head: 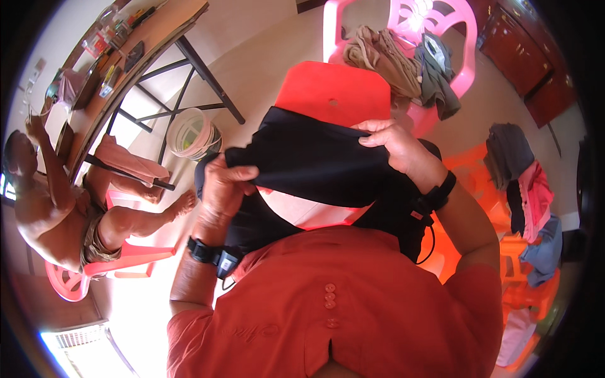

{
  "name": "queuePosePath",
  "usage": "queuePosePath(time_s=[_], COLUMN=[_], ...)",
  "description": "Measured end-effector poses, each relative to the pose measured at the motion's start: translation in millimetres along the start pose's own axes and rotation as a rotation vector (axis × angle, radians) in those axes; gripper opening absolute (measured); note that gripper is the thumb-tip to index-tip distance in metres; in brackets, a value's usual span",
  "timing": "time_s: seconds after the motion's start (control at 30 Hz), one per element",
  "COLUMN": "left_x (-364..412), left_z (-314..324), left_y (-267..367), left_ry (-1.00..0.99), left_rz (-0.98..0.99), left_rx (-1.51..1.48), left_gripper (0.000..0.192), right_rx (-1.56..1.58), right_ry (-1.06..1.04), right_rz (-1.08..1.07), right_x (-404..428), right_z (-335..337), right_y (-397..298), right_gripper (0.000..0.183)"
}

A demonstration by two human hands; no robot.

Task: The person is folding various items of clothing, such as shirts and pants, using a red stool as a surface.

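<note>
A black garment (316, 156) is stretched between my two hands, its near edge sagging in the middle. My left hand (224, 186) pinches the garment's left side between thumb and fingers. With thumb and fingertips, my right hand (390, 141) grips the upper right edge. Under the far edge of the cloth lies the seat of a red plastic stool (333, 90), with a small hole in it. The rest of the stool is hidden by the garment. Both of my wrists carry black straps with small devices.
Folded clothes (383, 61) lie on a pink plastic chair (467, 28) ahead. More clothes (510, 156) sit on orange plastic chairs (472, 184) to the right. A plastic bucket (189, 132) stands by the table (160, 23). Another person (52, 222) sits at left on a chair.
</note>
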State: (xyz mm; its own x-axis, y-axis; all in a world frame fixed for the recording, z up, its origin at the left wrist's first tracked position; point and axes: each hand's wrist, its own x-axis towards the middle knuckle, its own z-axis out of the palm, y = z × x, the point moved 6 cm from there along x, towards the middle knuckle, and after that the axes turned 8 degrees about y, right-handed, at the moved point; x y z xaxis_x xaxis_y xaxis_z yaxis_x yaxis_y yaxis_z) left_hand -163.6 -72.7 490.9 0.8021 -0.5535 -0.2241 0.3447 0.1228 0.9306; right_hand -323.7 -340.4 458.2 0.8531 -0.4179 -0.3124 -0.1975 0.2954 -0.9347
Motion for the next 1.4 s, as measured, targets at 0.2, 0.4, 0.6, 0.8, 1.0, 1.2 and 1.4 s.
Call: queuePosePath(time_s=[0.2,0.4,0.6,0.8,1.0,1.2,1.4], left_x=[11.7,7.5,-2.0,-8.9,-25.7,-45.5,-48.1], left_z=[36.3,57.8,67.6,35.6,-16.3,-32.6,-49.4], left_y=[78.5,104.1,103.3,41.4,-42.9,-79.9,-91.7], left_ry=[-0.224,-0.324,-0.420,-0.372,-0.206,-0.139,-0.304], left_rz=[0.158,0.232,0.166,-0.184,-0.621,-0.729,-0.792], left_rx=[0.141,0.282,0.410,0.417,0.179,0.014,-0.133], left_gripper=[0.032,0.036,0.041,0.027,0.018,0.016,0.020], right_rx=[0.087,0.282,0.351,0.463,0.389,0.387,0.312], right_ry=[-0.090,-0.099,-0.026,0.028,0.012,0.071,0.052], right_rz=[0.190,-0.045,0.072,-0.159,0.026,0.076,0.025], right_x=[-34.2,-59.1,-78.7,-93.4,-113.6,-119.7,-125.2], right_z=[34.5,42.0,47.8,27.0,34.6,36.9,44.1], right_y=[14.5,-20.8,-1.4,-18.6,18.9,28.8,22.1], right_gripper=[0.025,0.025,0.031,0.024,0.025,0.029,0.034])
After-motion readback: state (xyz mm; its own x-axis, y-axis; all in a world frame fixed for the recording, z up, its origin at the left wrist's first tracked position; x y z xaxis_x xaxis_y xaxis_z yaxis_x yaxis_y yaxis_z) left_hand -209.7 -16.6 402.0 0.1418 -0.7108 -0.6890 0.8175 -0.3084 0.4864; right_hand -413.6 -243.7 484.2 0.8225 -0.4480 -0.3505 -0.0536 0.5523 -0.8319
